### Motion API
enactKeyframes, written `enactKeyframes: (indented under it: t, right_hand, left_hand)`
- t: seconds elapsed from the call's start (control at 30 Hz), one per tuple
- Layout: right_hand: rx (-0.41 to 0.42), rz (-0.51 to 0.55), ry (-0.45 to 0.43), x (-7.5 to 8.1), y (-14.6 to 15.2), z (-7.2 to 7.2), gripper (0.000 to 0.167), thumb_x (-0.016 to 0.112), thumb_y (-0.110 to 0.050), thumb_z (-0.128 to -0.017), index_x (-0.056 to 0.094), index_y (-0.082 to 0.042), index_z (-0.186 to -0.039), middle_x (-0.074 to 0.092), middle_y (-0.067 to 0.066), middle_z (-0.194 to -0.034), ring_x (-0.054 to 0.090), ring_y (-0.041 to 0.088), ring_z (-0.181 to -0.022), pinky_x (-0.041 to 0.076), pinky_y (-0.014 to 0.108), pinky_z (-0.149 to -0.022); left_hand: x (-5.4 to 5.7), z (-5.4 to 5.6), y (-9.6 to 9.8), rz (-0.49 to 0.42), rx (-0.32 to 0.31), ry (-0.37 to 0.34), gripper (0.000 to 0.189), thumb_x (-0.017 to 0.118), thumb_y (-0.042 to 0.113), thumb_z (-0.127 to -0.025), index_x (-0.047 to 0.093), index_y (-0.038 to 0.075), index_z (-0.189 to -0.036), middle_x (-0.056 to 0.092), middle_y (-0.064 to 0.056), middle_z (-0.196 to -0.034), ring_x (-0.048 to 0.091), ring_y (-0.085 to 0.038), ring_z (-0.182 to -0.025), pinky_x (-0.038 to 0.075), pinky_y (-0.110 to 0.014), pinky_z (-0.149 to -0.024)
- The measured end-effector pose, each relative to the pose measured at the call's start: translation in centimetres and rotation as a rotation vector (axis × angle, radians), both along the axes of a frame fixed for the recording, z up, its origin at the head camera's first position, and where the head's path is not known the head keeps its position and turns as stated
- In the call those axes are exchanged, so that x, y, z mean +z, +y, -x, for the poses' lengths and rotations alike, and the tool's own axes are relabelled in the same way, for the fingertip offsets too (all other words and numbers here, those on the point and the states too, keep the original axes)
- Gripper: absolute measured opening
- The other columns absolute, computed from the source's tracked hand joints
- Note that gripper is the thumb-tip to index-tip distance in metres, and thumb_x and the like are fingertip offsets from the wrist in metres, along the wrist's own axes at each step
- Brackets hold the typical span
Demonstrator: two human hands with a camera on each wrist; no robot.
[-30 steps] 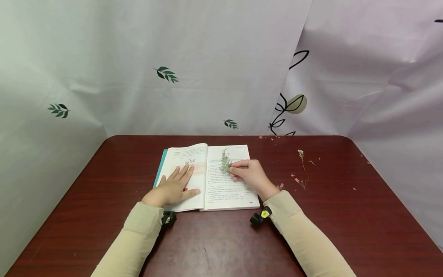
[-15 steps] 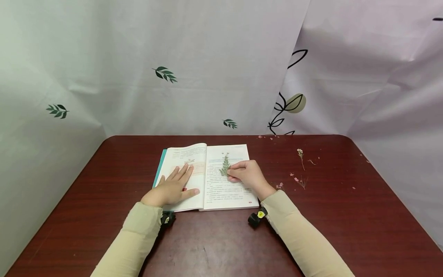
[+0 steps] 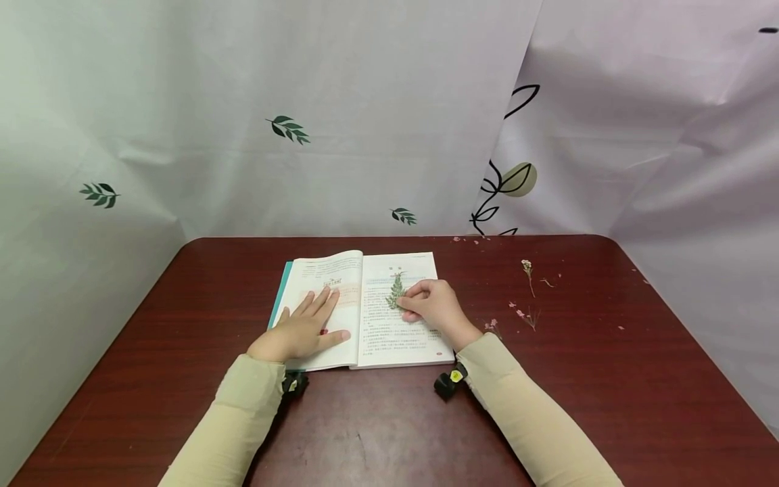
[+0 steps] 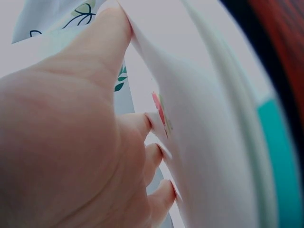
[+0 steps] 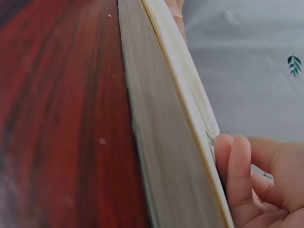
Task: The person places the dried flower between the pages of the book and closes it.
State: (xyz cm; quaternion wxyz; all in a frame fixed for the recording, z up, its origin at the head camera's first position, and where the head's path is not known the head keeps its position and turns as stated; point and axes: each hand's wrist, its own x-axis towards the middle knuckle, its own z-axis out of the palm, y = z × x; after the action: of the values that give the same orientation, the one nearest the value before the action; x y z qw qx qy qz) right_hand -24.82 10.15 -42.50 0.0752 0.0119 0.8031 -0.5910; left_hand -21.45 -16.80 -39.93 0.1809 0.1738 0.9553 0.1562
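Note:
An open book [image 3: 389,345] with a teal cover edge lies on the dark red table. My left hand [image 3: 298,335] rests on its left page, fingers spread and straight; in the left wrist view the fingertips press the paper beside a small red print [image 4: 159,108]. Over the right page, my right hand [image 3: 435,303] pinches a green leafy sprig [image 3: 396,291] near its lower end, between thumb and forefinger. The sprig's tip points away from me, toward the page's top. In the right wrist view the fingertips [image 5: 239,147] are right at the page surface, and the sprig is mostly hidden.
To the right of the book lie a dried white flower stem [image 3: 527,270] and a sprig of small pink blossoms [image 3: 526,314]. Another pink sprig [image 3: 491,326] is near the right sleeve. Tiny petals dot the table [image 3: 608,392]. A patterned curtain [image 3: 365,135] hangs behind.
The right hand has shifted slightly left, and the sprig has turned straighter and settled lower over the right page. The left hand stays in place on the left page.

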Motion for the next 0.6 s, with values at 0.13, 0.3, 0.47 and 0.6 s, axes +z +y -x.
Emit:
enactKeyframes:
  t: [0.13, 0.3, 0.47, 0.6]
  right_hand:
    - [0.043, -0.087, 0.049, 0.2, -0.2, -0.2, 0.016, 0.073, -0.013, -0.093, 0.072, 0.000, -0.103, 0.069, 0.008, -0.069, 0.062, 0.013, -0.051, 0.050, 0.025, -0.051]
    - [0.080, -0.298, 0.135, 1.2, -0.3, -0.7, 0.026, 0.067, -0.017, -0.095, 0.072, -0.001, -0.115, 0.071, 0.007, -0.089, 0.065, 0.016, -0.070, 0.054, 0.032, -0.067]
    - [0.087, -0.417, 0.195, 2.3, 0.4, -0.8, 0.030, 0.063, -0.015, -0.094, 0.071, 0.000, -0.119, 0.070, 0.010, -0.103, 0.065, 0.025, -0.093, 0.052, 0.043, -0.085]
    - [0.061, -0.483, 0.233, 2.7, 1.1, -0.6, 0.031, 0.060, -0.013, -0.096, 0.069, 0.003, -0.121, 0.067, 0.015, -0.108, 0.064, 0.029, -0.097, 0.052, 0.045, -0.086]
  left_hand:
    - [0.1, 0.0, 0.0, -0.009, -0.001, -0.005, 0.090, 0.049, 0.060, -0.101, 0.009, 0.008, -0.164, 0.003, -0.018, -0.169, 0.000, -0.044, -0.154, 0.005, -0.075, -0.113]
    - [-0.1, 0.2, -0.2, -0.009, -0.005, -0.004, 0.091, 0.048, 0.061, -0.101, 0.008, 0.009, -0.164, 0.002, -0.017, -0.169, -0.001, -0.043, -0.154, 0.004, -0.075, -0.113]
    - [-0.2, 0.2, -0.3, -0.009, -0.008, -0.002, 0.091, 0.048, 0.061, -0.101, 0.008, 0.009, -0.164, 0.002, -0.017, -0.169, -0.001, -0.043, -0.154, 0.004, -0.075, -0.113]
    - [-0.4, 0.3, -0.4, -0.002, -0.006, -0.003, 0.090, 0.047, 0.061, -0.101, 0.007, 0.010, -0.164, 0.001, -0.016, -0.170, -0.001, -0.042, -0.154, 0.004, -0.075, -0.113]
